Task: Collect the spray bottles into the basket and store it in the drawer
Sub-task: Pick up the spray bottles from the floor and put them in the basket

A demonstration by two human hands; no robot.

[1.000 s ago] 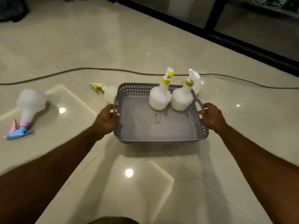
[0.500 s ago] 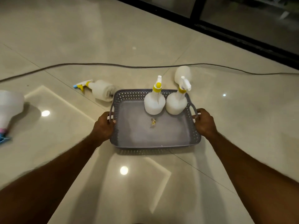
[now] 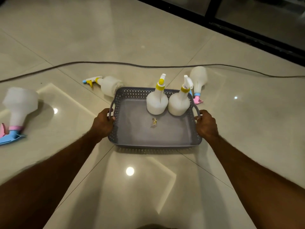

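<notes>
Nearest the camera, two bare forearms reach in from the bottom corners of the frame over a glossy tiled floor dotted with lamp reflections. At mid-frame the left hand is wrapped around the left handle of a shallow grey basket with perforated walls, and the right hand is clasped on the right handle; whether the basket rests on the tiles or is just clear of them cannot be told. On the basket's bare bottom, near the centre, lies a small yellowish scrap. Toward its far right corner two white spray bottles stand upright and nearly touching, both with yellow collars: the left bottle and the right bottle.

Outside the basket, three more bottles lie on their sides on the floor. At the left edge of the frame is a large bottle with a pink collar and blue trigger, well apart from the basket. Just beyond the basket's far left corner lies a bottle with a yellow and blue nozzle, its base close to the rim. Just past the far right corner lies a bottle with a blue collar and pink trigger.

Farther up, a dark cable runs across the floor from left to right. In the upper right corner a black door frame crosses diagonally.
</notes>
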